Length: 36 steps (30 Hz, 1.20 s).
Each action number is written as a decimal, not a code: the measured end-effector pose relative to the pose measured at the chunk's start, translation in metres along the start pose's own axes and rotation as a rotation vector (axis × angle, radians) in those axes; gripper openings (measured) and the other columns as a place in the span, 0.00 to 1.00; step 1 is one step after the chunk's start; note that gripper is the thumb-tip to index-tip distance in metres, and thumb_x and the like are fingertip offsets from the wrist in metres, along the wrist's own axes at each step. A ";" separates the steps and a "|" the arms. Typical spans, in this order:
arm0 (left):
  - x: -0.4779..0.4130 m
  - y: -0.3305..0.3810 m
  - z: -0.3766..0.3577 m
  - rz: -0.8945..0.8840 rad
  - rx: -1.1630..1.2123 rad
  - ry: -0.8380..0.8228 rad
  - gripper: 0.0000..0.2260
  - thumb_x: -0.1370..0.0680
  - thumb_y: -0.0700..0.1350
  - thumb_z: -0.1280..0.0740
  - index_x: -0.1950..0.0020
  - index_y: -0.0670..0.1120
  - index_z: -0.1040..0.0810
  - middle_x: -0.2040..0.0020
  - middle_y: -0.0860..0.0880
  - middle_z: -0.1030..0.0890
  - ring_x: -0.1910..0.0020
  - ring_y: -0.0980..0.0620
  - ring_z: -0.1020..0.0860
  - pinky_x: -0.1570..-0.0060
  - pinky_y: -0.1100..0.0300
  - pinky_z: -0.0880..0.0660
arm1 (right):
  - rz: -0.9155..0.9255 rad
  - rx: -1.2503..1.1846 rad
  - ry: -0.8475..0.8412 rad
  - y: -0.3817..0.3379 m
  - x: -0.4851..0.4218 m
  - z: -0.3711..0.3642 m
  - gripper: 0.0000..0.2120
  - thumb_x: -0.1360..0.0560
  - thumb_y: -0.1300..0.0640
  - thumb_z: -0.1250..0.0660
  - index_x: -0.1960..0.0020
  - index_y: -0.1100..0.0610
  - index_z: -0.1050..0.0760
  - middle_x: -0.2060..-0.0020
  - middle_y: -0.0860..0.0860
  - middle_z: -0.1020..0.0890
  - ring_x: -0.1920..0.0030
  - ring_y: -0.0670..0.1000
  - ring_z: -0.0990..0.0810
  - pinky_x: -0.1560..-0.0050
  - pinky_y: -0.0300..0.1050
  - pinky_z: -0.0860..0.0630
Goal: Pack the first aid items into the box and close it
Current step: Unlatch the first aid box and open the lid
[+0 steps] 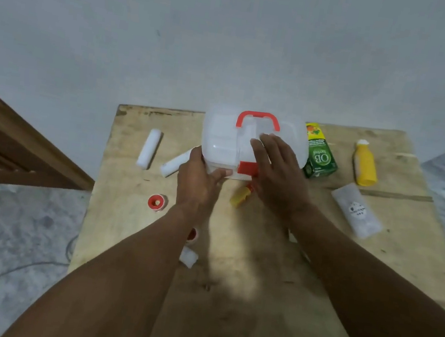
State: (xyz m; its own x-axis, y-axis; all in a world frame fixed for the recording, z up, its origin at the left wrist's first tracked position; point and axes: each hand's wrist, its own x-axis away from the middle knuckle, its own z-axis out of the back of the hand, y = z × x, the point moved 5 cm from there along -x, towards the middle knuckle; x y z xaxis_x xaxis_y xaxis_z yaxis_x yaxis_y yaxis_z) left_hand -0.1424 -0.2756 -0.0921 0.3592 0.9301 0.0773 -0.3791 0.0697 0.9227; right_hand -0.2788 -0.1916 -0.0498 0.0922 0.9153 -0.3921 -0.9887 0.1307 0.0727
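Note:
A clear plastic first aid box [221, 136] with a red handle [259, 117] and red front latch [247, 168] stands at the back of the wooden table [242, 285], lid down. My left hand [197, 183] grips its front left corner, thumb on the front wall. My right hand [275, 173] lies flat on the lid, fingers spread, above the latch. Loose on the table: two white bandage rolls [149, 148] [173, 165], a red tape spool [156, 202], a small yellow bottle [241, 196], a green carton [320, 155], a yellow bottle [364, 167], a clear pouch [357, 210].
A white gauze piece [188, 258] and a red-topped item [193, 235] lie partly hidden under my left forearm. A grey wall rises right behind the table. A wooden rail [4, 143] runs at the left, and a cable [1, 271] crosses the marble floor.

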 end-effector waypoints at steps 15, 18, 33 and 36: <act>-0.002 0.000 0.001 -0.055 -0.030 -0.024 0.18 0.28 0.44 0.24 0.44 0.46 0.28 0.49 0.50 0.19 0.51 0.50 0.20 0.56 0.62 0.23 | 0.071 -0.105 -0.105 0.002 0.004 0.015 0.10 0.30 0.61 0.31 0.51 0.64 0.26 0.36 0.68 0.25 0.33 0.68 0.27 0.34 0.61 0.28; -0.004 -0.003 0.002 -0.052 -0.050 -0.020 0.20 0.29 0.47 0.24 0.42 0.43 0.27 0.49 0.48 0.18 0.50 0.48 0.19 0.51 0.51 0.21 | 0.094 -0.094 -0.069 0.004 0.002 0.017 0.05 0.27 0.63 0.33 0.53 0.63 0.26 0.37 0.68 0.24 0.34 0.67 0.26 0.36 0.61 0.26; 0.008 -0.003 0.012 0.006 -0.100 -0.018 0.19 0.29 0.44 0.23 0.42 0.46 0.26 0.51 0.54 0.18 0.52 0.53 0.20 0.57 0.60 0.25 | -0.079 -0.314 0.188 0.022 -0.039 0.075 0.07 0.28 0.58 0.30 0.52 0.61 0.20 0.55 0.54 0.15 0.54 0.58 0.17 0.47 0.55 0.23; 0.015 -0.003 0.012 0.038 -0.105 -0.030 0.17 0.28 0.42 0.24 0.42 0.46 0.26 0.57 0.61 0.21 0.59 0.62 0.23 0.63 0.66 0.28 | -0.197 -0.375 0.219 0.031 -0.052 0.081 0.08 0.26 0.54 0.29 0.50 0.58 0.19 0.57 0.49 0.15 0.56 0.52 0.18 0.49 0.53 0.22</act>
State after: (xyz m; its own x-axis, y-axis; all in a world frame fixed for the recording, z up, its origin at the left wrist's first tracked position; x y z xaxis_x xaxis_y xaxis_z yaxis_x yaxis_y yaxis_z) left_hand -0.1253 -0.2659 -0.0890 0.3674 0.9217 0.1245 -0.4797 0.0731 0.8744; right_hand -0.3049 -0.2038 0.0472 0.2947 0.7800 -0.5520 -0.9330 0.1099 -0.3428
